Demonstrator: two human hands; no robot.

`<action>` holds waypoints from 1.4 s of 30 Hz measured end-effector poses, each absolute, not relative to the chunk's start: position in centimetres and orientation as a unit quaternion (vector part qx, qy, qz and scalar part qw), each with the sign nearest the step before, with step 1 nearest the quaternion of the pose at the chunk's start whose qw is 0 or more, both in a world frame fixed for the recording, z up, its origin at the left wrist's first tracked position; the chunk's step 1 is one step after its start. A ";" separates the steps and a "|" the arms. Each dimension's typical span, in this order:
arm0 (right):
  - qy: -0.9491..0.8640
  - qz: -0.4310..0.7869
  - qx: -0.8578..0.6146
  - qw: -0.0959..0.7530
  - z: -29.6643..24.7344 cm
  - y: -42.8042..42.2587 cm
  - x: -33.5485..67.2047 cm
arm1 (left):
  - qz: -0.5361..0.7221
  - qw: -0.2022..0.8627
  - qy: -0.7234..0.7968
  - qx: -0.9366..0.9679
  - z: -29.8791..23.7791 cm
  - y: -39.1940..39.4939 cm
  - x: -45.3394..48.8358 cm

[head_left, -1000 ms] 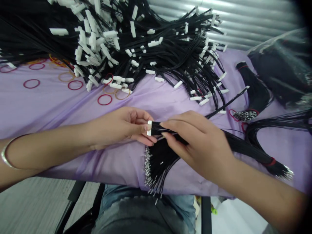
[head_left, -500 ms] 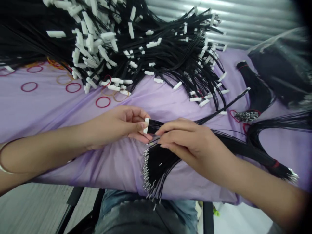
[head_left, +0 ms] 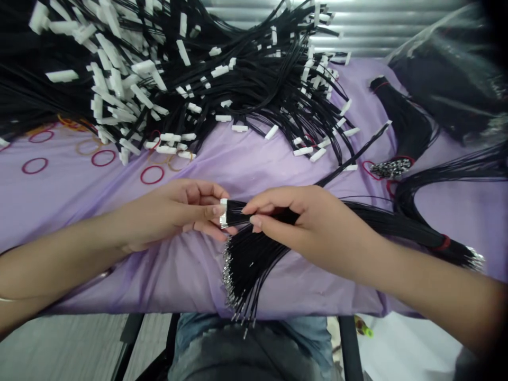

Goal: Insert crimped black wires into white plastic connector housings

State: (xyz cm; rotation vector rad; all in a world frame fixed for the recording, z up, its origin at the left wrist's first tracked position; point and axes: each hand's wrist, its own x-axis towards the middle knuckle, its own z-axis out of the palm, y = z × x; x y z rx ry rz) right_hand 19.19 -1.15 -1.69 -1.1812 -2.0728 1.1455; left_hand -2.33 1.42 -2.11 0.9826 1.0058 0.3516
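My left hand (head_left: 194,209) pinches a white connector housing (head_left: 224,213) between thumb and fingers. A row of black wires (head_left: 237,211) runs out of the housing to the right. Just beside it, the thumb and index finger of my right hand (head_left: 293,217) close on these wires. Below both hands a thick bundle of loose black wires (head_left: 254,264) lies fanned out, its bare metal terminals (head_left: 227,270) pointing left and down. The bundle passes under my right hand toward a red rubber band (head_left: 443,243) on the right.
A large heap of black cables with white connectors (head_left: 119,90) fills the back of the purple cloth (head_left: 190,286). Red rubber bands (head_left: 152,174) lie at left. A tied wire bundle (head_left: 405,116) and a clear plastic bag (head_left: 448,79) are at right, with a corrugated metal surface (head_left: 254,21) behind.
The view has shifted slightly. My right hand's fingers have moved from the loose terminal ends up to the wires close behind the housing. My left hand still holds the housing.
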 end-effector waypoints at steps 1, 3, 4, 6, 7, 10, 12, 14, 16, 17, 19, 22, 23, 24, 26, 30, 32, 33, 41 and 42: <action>-0.759 0.423 -0.430 0.245 -1.8 -1.1 19.2 | 0.164 0.748 0.459 0.450 -2.1 1.4 -2.3; -0.770 0.412 -0.425 0.238 -1.8 -1.1 19.1 | 0.168 0.754 0.450 0.448 -2.1 1.4 -2.3; -0.778 0.400 -0.424 0.233 -1.7 -1.1 19.1 | 0.170 0.760 0.441 0.446 -2.2 1.4 -2.4; -0.792 0.378 -0.423 0.228 -1.5 -1.1 19.0 | 0.177 0.771 0.422 0.443 -2.4 1.4 -2.5; -0.795 0.371 -0.425 0.223 -1.4 -1.1 18.9 | 0.179 0.774 0.415 0.444 -2.5 1.4 -2.6; -0.789 0.359 -0.453 0.210 -1.2 -1.2 18.7 | 0.180 0.771 0.409 0.453 -2.6 1.5 -2.7; -0.786 0.342 -0.470 0.211 -1.3 -1.3 18.6 | 0.172 0.764 0.414 0.464 -2.6 1.5 -2.6; -0.785 0.328 -0.478 0.218 -1.4 -1.4 18.4 | 0.166 0.760 0.415 0.472 -2.6 1.4 -2.6; -0.781 0.328 -0.481 0.226 -1.5 -1.4 18.4 | 0.160 0.760 0.411 0.477 -2.5 1.4 -2.6; -0.777 0.330 -0.484 0.229 -1.6 -1.3 18.4 | 0.158 0.761 0.408 0.479 -2.5 1.4 -2.6; -0.773 0.331 -0.489 0.232 -1.6 -1.2 18.4 | 0.156 0.760 0.404 0.485 -2.5 1.4 -2.6; -0.770 0.327 -0.498 0.227 -1.6 -1.1 18.4 | 0.159 0.760 0.399 0.488 -2.5 1.4 -2.5; -0.770 0.327 -0.499 0.226 -1.6 -1.0 18.4 | 0.159 0.761 0.397 0.488 -2.5 1.4 -2.4; -0.770 0.328 -0.498 0.225 -1.6 -1.0 18.4 | 0.158 0.762 0.396 0.488 -2.5 1.4 -2.4; -0.771 0.330 -0.497 0.225 -1.7 -1.0 18.4 | 0.159 0.764 0.393 0.486 -2.5 1.4 -2.5; -0.769 0.336 -0.493 0.229 -1.7 -1.0 18.4 | 0.156 0.767 0.393 0.482 -2.5 1.3 -2.6; -0.769 0.336 -0.490 0.234 -1.7 -1.0 18.4 | 0.154 0.768 0.396 0.479 -2.5 1.3 -2.6; -0.770 0.337 -0.488 0.236 -1.7 -1.0 18.4 | 0.156 0.768 0.397 0.477 -2.5 1.3 -2.6; -0.767 0.345 -0.491 0.228 -1.9 -0.9 18.1 | 0.152 0.769 0.403 0.472 -2.6 1.5 -2.4; -0.767 0.341 -0.494 0.227 -1.9 -0.9 18.1 | 0.155 0.771 0.401 0.469 -2.6 1.5 -2.5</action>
